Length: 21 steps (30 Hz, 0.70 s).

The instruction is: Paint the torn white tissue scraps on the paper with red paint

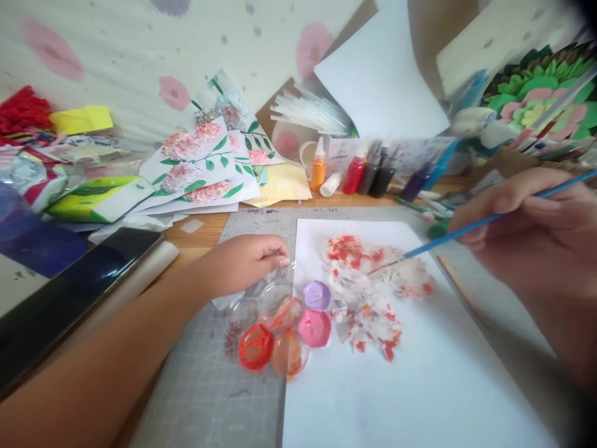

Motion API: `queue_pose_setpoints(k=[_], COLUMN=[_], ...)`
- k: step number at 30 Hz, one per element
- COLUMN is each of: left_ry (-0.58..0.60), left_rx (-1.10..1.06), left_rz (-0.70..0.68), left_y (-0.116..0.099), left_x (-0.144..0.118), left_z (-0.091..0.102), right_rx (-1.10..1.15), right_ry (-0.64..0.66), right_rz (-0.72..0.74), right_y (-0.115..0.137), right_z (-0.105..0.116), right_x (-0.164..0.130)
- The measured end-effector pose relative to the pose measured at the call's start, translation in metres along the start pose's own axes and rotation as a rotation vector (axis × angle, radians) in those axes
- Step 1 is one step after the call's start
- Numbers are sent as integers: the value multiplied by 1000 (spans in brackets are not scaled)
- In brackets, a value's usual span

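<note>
My right hand [536, 230] is closed around a thin blue paintbrush [457, 231]. Its bristle tip touches or hovers just over the white paper [364, 398], among red and pale grey-white flower-like blotches [368, 330]. With curled fingers, my left hand [252, 261] pinches the far edge of a clear plastic paint palette [280, 289]. The palette overlaps the paper's left edge. Its round wells hold red paint [256, 347], orange paint [287, 353], pink paint [314, 328] and lilac paint [317, 294]; others look clear.
Beneath the paper lies a grey cutting mat [200, 392]. A dark phone-like slab [79, 298] rests at left. Behind stand an orange paint bottle [318, 169], a red bottle [353, 175] and dark bottles [385, 174]. Flower paintings [200, 162] lean at back left; a pencil [454, 277] lies right.
</note>
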<state>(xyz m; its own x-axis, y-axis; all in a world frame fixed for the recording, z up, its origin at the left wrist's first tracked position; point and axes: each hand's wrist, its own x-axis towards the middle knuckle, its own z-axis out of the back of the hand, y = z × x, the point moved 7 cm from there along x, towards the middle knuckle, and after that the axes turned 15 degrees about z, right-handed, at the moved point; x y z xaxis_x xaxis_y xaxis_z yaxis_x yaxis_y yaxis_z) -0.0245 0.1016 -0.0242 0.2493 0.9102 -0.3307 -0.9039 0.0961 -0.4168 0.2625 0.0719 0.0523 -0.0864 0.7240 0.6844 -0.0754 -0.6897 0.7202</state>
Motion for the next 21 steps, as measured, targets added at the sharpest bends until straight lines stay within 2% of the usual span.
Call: queue_pose_setpoints(k=[3, 7, 10, 13, 17, 19, 21], left_ry=[10, 1, -21, -24, -15, -12, -10], left_rx=[8, 33, 41, 44, 56, 60, 65], left_rz=[18, 68, 68, 62, 97, 102, 92], left_y=[-2, -2, -1, -1, -3, -5, -7], left_x=[-2, -3, -2, -1, -2, -2, -3], left_z=[1, 2, 3, 3, 4, 5, 5], right_rx=[107, 92, 17, -25, -43, -97, -267], right_ry=[-37, -88, -135, -146, -73, 27, 172], right_rz=[-88, -120, -87, 27, 167, 213, 265], right_y=[-10, -16, -15, -9, 2, 12, 26], right_z=[-6, 8, 24, 33, 24, 13, 1], right_x=[-2, -7, -7, -5, -11, -18, -25])
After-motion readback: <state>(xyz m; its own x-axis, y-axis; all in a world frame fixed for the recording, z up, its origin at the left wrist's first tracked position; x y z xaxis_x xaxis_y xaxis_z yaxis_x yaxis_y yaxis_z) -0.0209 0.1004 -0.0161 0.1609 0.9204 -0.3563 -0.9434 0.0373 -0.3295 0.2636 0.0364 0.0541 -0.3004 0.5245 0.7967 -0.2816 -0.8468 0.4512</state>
